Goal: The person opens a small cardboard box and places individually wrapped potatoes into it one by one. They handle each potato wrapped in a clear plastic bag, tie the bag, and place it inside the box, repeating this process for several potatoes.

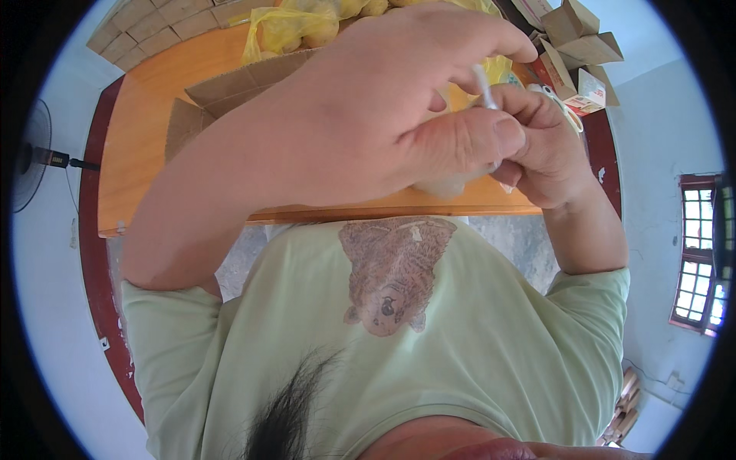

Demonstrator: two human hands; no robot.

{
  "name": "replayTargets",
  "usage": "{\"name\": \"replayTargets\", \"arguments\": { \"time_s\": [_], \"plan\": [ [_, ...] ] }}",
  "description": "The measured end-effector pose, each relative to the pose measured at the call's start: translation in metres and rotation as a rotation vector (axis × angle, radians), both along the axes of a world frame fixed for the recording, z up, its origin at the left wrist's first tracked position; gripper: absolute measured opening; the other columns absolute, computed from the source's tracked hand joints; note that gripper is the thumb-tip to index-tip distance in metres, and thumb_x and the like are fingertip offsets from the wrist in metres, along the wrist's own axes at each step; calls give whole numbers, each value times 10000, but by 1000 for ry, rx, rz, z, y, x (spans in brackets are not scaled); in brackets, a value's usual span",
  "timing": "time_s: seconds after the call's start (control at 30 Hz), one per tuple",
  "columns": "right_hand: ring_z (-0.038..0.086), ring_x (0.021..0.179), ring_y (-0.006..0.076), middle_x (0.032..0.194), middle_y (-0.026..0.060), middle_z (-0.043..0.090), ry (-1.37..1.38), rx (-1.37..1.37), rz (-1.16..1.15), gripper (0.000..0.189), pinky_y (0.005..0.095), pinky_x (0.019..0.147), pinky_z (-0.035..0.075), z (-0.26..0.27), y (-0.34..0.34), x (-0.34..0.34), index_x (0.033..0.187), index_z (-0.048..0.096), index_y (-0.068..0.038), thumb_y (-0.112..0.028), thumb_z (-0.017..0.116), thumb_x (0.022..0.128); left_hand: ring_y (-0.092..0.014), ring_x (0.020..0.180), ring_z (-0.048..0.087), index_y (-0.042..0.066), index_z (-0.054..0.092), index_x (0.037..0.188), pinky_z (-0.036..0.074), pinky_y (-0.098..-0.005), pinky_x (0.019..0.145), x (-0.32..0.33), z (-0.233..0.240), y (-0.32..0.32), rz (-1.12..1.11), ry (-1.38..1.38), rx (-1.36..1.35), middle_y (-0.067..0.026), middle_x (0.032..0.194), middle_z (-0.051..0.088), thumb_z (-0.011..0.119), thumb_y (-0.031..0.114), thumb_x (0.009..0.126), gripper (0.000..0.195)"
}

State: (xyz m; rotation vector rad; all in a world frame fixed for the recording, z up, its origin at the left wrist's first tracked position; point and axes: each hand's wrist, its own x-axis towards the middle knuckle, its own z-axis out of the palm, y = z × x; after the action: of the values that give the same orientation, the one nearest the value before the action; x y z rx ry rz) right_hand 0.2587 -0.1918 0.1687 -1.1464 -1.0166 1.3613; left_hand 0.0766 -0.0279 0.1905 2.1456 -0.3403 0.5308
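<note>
Both hands meet above the front right of a wooden table (pixel 144 132). Between them is a translucent plastic bag (pixel 440 187), its twisted white end (pixel 483 86) sticking up past the fingers. My left hand (pixel 397 98) pinches the bag near its neck with thumb and fingers, the other fingers stretched over it. My right hand (pixel 546 144) grips the same twist from the right, fingers curled. What the bag holds is mostly hidden behind the left hand. Behind my left forearm stands an open cardboard box (pixel 198 106), its inside covered from view.
Yellow plastic bags (pixel 270 29) with round pale produce (pixel 322 34) lie at the back. Stacked cardboard boxes (pixel 155 29) stand far left, opened small cartons (pixel 575 52) far right. White rolls (pixel 572 115) sit by my right hand. A fan (pixel 34 155) is left of the table.
</note>
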Motion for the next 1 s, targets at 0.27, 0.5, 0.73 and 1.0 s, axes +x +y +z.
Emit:
{"name": "replayTargets", "arguments": {
  "time_s": [0.27, 0.5, 0.73, 1.0],
  "plan": [
    [380, 463, 32, 795, 57, 546, -210, 276, -70, 161, 152, 430, 338, 60, -24, 1, 1002, 514, -7, -162, 479, 974, -239, 1090, 550, -16, 386, 1374, 467, -356, 908, 2, -32, -2, 210, 266, -161, -194, 1316, 481, 770, 158, 713, 784],
    [453, 519, 71, 840, 46, 541, -178, 449, 298, 280, 194, 491, 412, 100, 15, -4, 1031, 536, -2, -233, 379, 1009, -184, 1133, 510, 48, 498, 1311, 424, -340, 954, 13, -34, -28, -132, 653, -555, -75, 1206, 559, 821, 108, 662, 728],
    [442, 424, 110, 699, 56, 597, -118, 368, 69, 260, 235, 383, 364, 80, 52, -35, 822, 596, -28, -234, 527, 966, -136, 976, 580, 67, 591, 1153, 479, -308, 851, 19, -43, -39, -74, 534, -489, -31, 995, 633, 776, 151, 757, 445],
    [466, 596, 63, 882, 50, 552, -326, 638, 84, 386, 226, 530, 398, 92, -7, 55, 1193, 529, -10, -275, 300, 1032, -189, 709, 603, 2, 646, 963, 495, -310, 655, 1, -38, 1, 311, -27, -11, -74, 834, 652, 661, 200, 823, 242]
  ]
}}
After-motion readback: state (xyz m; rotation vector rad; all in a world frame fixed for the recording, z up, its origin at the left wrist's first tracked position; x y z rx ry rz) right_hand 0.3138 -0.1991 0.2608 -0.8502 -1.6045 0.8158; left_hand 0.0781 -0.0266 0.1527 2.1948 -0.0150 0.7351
